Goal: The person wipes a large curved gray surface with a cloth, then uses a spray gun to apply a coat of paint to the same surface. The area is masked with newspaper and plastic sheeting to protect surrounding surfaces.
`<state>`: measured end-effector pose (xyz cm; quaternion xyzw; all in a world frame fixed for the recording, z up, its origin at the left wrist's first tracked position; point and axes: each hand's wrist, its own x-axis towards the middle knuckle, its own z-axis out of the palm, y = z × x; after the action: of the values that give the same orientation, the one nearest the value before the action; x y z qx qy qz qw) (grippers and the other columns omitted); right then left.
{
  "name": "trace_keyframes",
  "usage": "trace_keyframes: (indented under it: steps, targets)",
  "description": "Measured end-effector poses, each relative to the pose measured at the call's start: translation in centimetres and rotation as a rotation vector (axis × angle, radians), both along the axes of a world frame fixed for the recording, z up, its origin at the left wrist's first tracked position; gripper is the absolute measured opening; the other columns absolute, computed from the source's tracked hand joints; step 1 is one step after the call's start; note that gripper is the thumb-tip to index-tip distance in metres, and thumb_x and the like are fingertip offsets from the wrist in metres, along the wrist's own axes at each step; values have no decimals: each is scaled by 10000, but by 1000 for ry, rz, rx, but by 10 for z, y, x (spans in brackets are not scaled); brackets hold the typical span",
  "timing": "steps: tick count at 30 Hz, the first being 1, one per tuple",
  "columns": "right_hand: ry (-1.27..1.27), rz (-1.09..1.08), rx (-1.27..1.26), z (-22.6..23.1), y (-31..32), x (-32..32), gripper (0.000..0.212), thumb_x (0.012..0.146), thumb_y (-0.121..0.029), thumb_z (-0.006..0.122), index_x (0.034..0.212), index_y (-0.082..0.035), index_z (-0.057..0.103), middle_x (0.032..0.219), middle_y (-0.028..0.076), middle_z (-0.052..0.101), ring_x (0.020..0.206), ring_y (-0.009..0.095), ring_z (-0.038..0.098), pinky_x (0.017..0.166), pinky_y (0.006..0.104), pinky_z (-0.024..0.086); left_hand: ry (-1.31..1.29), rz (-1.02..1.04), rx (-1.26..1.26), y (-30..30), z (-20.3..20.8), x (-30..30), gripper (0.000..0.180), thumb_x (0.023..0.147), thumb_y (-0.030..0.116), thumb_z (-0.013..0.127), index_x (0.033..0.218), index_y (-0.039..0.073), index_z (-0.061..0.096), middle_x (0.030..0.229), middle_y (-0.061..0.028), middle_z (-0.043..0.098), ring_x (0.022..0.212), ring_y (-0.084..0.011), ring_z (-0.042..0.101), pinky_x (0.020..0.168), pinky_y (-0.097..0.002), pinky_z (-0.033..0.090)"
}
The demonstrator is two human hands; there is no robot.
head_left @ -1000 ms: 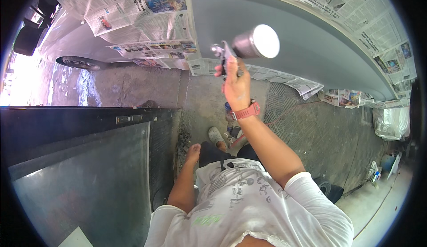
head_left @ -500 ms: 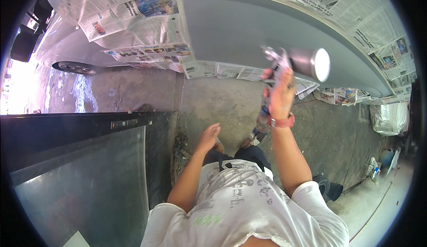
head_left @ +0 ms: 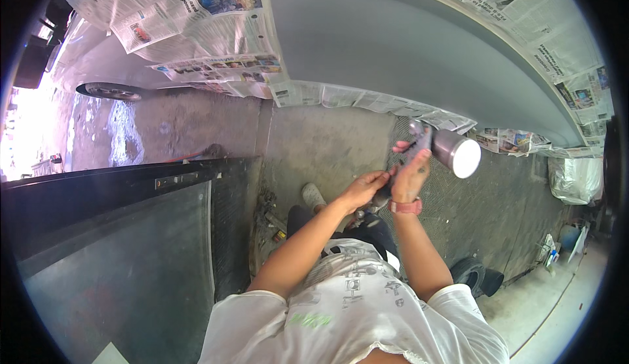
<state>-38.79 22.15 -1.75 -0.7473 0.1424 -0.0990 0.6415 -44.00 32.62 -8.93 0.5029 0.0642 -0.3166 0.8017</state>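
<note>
A spray gun (head_left: 419, 142) with a metal cup (head_left: 457, 152) is gripped in my right hand (head_left: 411, 175), its cup lying sideways to the right and its pale round end facing me. My right fingers wrap around the gun's handle. My left hand (head_left: 367, 190) has its fingertips pinched together at the lower end of that handle; the exact part between them is hidden. Beyond my hands stretches a grey car panel (head_left: 393, 36), edged with newspaper (head_left: 223, 36) under tape and clear film.
A dark-framed panel with glass (head_left: 124, 252) stands close at my left. Black round objects (head_left: 470, 273) lie on the floor (head_left: 321, 131) by my right elbow. A silvery wrapped bundle (head_left: 576, 179) sits at the far right. A car wheel (head_left: 113, 91) shows at the far left.
My left hand has come up and right to the spray gun's handle, its fingers closing there. My right hand has lowered the gun away from the grey panel, toward me.
</note>
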Motion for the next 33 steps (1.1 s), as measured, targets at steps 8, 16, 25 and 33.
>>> trace_keyframes:
  steps: [8, 16, 25, 33]
  targets:
    - [-47, 333, 166, -42, 129, 19, 596, 1113, -420, 409, 1601, -80, 373, 885, 48, 653, 820, 138, 612, 781, 321, 524, 200, 484, -233, 106, -60, -15, 390, 1056, 294, 585, 1338, 30, 636, 1304, -58, 676, 1193, -171, 602, 1075, -350, 437]
    - [-44, 618, 138, -70, 191, 32, 537, 1112, -340, 465, 1597, -119, 398, 893, 31, 651, 810, 113, 580, 812, 292, 518, 259, 745, -314, 147, -67, -27, 351, 1009, 227, 655, 1298, 29, 631, 1241, -52, 697, 1153, -180, 634, 1041, -362, 472]
    - [-26, 198, 78, -95, 90, 16, 728, 1072, -585, 424, 1607, -95, 355, 1030, 46, 692, 903, 108, 630, 612, 233, 468, 324, 378, -489, 62, -120, -9, 333, 1018, 276, 661, 1266, 54, 651, 1229, -34, 692, 1153, -179, 634, 1017, -384, 513]
    - [23, 214, 99, -126, 97, 5, 626, 1089, -414, 451, 1596, -55, 374, 966, 57, 683, 915, 135, 641, 768, 292, 515, 392, 398, -455, 71, -146, -24, 350, 1023, 284, 650, 1285, 51, 650, 1255, -38, 689, 1168, -189, 630, 1029, -397, 499]
